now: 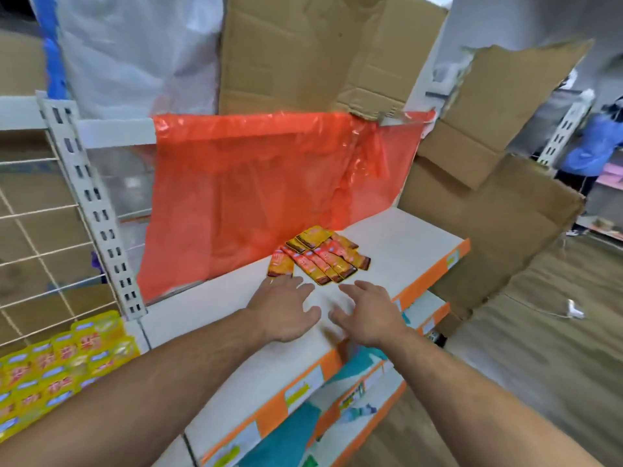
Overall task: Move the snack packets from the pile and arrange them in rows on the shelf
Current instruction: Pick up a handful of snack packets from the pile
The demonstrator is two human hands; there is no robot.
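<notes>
The snack packets (318, 259) lie flat on the white shelf (404, 244), toward its far edge and a little right of centre. They are slim yellow-and-red sachets fanned side by side with edges overlapping, and a couple more sit crosswise behind them. The overlap looks like the start of a row, with each packet leaning on its neighbour so the faces stay readable from the aisle. One packet at the left end sits slightly apart and skewed.

Just near of the fan are both hands, apart from each other, fingers spread and straight, holding nothing. The left hand (286, 308) has its fingertips at the near corner of the skewed left packet. Whether they touch it or stop just short I cannot tell. The right hand (369, 311) is over bare shelf just near of the fan's right end. With palms down on either side, the hands seem set to square up or slide the group rather than lift anything.

Behind the packets an orange plastic sheet (253, 183) hangs as a back wall, which gives the row something to line up against. Cardboard (303, 45) stands above it. The shelf's near lip carries an orange price strip (435, 274). At the lower left is a mass of yellow packets (50, 362), possibly the supply pile. A person in blue (593, 146) stands far right.
</notes>
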